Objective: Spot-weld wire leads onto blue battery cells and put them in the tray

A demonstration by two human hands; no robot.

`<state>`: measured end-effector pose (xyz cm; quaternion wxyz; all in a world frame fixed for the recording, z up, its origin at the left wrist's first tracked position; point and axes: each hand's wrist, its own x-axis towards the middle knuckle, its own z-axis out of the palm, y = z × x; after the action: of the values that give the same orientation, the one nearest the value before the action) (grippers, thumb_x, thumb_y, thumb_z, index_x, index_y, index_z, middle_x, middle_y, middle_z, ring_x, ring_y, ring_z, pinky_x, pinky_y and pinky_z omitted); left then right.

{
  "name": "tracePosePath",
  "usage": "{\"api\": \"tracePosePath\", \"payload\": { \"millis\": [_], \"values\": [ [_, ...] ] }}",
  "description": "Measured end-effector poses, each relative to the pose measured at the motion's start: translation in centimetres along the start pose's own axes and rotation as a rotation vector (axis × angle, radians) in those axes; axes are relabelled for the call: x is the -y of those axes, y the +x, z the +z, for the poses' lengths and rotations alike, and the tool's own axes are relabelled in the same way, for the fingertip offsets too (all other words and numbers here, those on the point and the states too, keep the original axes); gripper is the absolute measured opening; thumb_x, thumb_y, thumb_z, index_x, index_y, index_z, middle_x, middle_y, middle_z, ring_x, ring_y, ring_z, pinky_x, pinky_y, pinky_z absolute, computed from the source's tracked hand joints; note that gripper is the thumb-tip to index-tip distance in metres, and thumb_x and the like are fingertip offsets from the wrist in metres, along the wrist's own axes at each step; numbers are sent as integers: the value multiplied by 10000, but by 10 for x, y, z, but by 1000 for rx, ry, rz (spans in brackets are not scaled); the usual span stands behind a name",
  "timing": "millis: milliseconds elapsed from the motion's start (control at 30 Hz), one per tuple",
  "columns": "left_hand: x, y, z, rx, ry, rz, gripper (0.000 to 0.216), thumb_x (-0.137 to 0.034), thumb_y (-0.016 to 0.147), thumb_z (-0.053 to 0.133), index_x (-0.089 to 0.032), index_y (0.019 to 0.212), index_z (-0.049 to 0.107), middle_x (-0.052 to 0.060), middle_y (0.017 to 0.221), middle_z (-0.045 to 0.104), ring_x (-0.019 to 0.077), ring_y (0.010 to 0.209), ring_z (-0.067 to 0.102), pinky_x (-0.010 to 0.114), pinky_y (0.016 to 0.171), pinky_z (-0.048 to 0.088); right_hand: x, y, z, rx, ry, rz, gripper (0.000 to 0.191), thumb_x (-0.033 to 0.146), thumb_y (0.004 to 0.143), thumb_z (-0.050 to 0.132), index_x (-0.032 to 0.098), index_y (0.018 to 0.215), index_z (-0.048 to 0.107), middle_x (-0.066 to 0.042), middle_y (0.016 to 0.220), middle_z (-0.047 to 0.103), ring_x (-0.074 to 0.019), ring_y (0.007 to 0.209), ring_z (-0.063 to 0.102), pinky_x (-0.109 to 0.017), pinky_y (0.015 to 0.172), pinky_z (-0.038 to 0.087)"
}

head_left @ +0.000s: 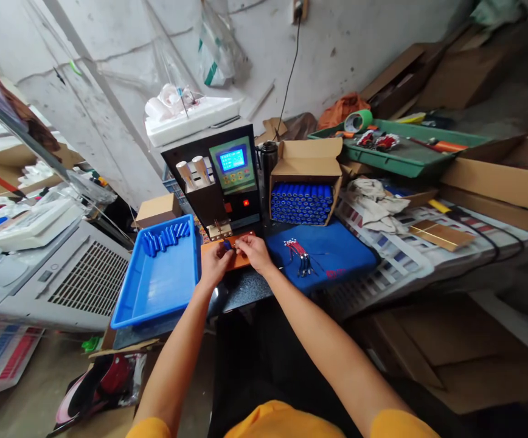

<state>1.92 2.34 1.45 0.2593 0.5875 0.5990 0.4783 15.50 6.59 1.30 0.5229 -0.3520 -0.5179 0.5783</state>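
Observation:
Below the electrodes of a black spot welder, both of my hands meet over an orange board. My left hand is closed around a blue cylindrical battery cell. Close beside it, my right hand pinches its fingers together at the cell's end; whatever is between them is too small to make out. Red and black wire leads with pale ends lie bunched on a blue mat right of my hands. More blue cells rest at the far end of a blue tray on the left.
An open cardboard box packed with blue cells stands behind the mat. A dark flask is next to it. A green tray with tape and tools sits back right. White foam tops the welder. A grey air cooler stands left.

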Motion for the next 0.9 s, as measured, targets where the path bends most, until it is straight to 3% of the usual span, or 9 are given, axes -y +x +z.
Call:
{"api": "tracePosePath", "payload": {
  "millis": [200,467,733,900],
  "values": [
    [12,1,6,-5,-28,26,246,-329,797,597,-163,960,674,33,806,682,138,677,576,255,678,447,1,4,5,-31,-45,-11,257,433,723,641,181,697,598,-15,634,640,-143,606,586,-263,612,466],
    [11,-1,7,-44,36,23,229,-347,795,591,-163,910,661,27,768,652,138,668,544,248,649,409,5,14,10,-1,-247,-73,139,300,778,598,176,735,643,-34,757,704,-175,735,643,-278,700,478],
    [8,-4,7,-69,38,28,177,-337,804,571,-175,839,632,-3,694,601,124,623,510,232,611,375,3,15,15,-5,-427,-79,228,385,829,606,171,771,659,-72,810,716,-209,760,652,-301,688,474],
    [9,-4,7,-72,58,35,162,-326,806,571,-179,839,632,-6,687,597,127,624,513,234,608,373,2,14,15,-20,-401,-103,216,394,827,621,186,783,658,-56,799,713,-202,766,650,-293,685,471]
  ]
}}
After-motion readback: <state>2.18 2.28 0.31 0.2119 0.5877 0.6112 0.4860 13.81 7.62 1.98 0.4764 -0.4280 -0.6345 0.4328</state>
